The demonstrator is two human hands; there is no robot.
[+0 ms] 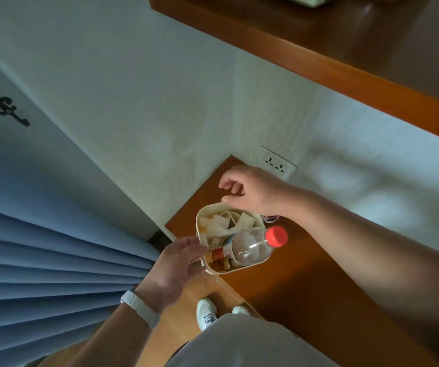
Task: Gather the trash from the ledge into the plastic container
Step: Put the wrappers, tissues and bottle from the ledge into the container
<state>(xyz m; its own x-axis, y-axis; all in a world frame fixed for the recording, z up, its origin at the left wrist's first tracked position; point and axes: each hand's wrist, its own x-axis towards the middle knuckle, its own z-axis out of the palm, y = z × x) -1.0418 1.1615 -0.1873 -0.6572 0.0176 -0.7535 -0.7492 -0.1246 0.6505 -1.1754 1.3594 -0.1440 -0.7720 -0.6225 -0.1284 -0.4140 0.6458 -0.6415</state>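
A cream plastic container [201,226] stands on the wooden ledge [305,282] near its left end. It holds crumpled white tissues [222,223], a brown wrapper, and a clear plastic bottle [250,249] with a red cap that sticks out over the right rim. My left hand [178,263] rests against the container's left side, fingers apart. My right hand [250,193] hovers just above the container's far rim, fingers loosely curled with nothing in them. A small patterned object [270,218] peeks out behind the container, under my right wrist.
A white wall with a double socket [276,162] backs the ledge. Blue curtains [54,260] hang at the left. A higher wooden shelf [345,43] runs across the upper right. My white shoes [207,311] stand on the wooden floor below the ledge.
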